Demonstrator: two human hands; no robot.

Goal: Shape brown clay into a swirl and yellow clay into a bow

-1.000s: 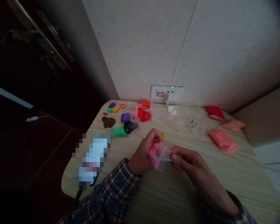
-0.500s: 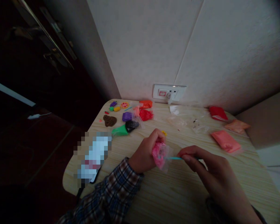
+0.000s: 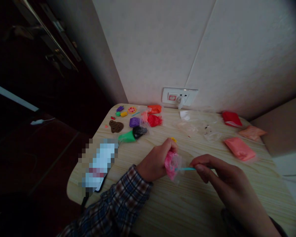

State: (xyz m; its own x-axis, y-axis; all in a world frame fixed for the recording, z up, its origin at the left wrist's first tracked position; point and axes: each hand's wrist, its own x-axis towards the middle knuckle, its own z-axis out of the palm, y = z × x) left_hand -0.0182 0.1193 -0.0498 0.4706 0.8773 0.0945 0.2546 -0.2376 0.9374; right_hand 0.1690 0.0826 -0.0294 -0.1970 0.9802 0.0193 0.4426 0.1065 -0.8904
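Note:
My left hand (image 3: pixel 156 160) is closed around a pink bag of modelling clay (image 3: pixel 171 164), whose clear plastic mouth faces right. Between thumb and fingertips, my right hand (image 3: pixel 222 177) pinches a thin light-blue stick (image 3: pixel 187 169). The stick's left end reaches into the bag's opening, and its tip is hidden there. Just behind my left hand a small yellow piece (image 3: pixel 173 139) shows on the table.
Small clay fruits (image 3: pixel 123 114), a brown clay lump (image 3: pixel 116 126) and coloured clay bags (image 3: pixel 155 120) lie at the back left. A blurred-out phone (image 3: pixel 101 164) rests at left. Clear wrappers (image 3: pixel 199 127) and a salmon packet (image 3: pixel 239 148) lie to the right.
Both hands have shifted slightly to the right with the pink bag and the stick. Both grips stay the same, and the stick's end remains at the bag's opening.

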